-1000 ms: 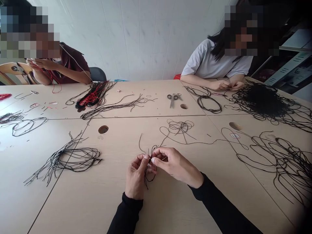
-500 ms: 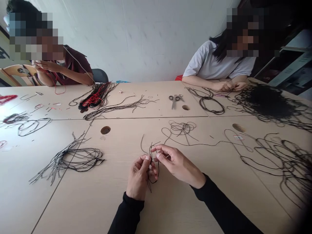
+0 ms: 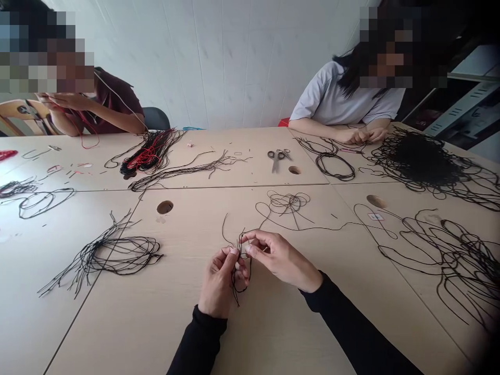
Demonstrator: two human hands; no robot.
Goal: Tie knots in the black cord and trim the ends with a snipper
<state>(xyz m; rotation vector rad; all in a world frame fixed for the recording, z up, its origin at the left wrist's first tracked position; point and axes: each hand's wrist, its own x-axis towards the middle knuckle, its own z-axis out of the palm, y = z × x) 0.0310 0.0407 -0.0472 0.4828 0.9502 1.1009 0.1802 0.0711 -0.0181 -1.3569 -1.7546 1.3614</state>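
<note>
My left hand (image 3: 219, 284) and right hand (image 3: 279, 260) sit close together right in front of me. I have both in narrow pinches, thumbs and fingertips closed on a thin black cord (image 3: 236, 294). The cord runs between them, with a small loop hanging below the pinch and loose ends rising past my fingers. Under my hands is the pale wooden worktop (image 3: 312, 333).

Just ahead of my right hand lies a looser black cord tangle (image 3: 287, 202), trailing a long strand rightward toward a big sprawl of black loops (image 3: 449, 260). Left of my hands I see a bundle of black strands (image 3: 113, 255). Farther ahead, a round hole (image 3: 164, 207) is cut in the worktop, and beyond it a bundle of red and black cords (image 3: 150, 155) sits well left of a pair of scissors (image 3: 277, 159).

At the far right, a dense black cord heap (image 3: 422, 159) lies beside a co-worker in a grey T-shirt (image 3: 344, 94), whose hands (image 3: 357, 136) are at some cord. At the far left, a co-worker in a maroon shirt (image 3: 113, 101) holds red cord up in both hands (image 3: 62, 101).
</note>
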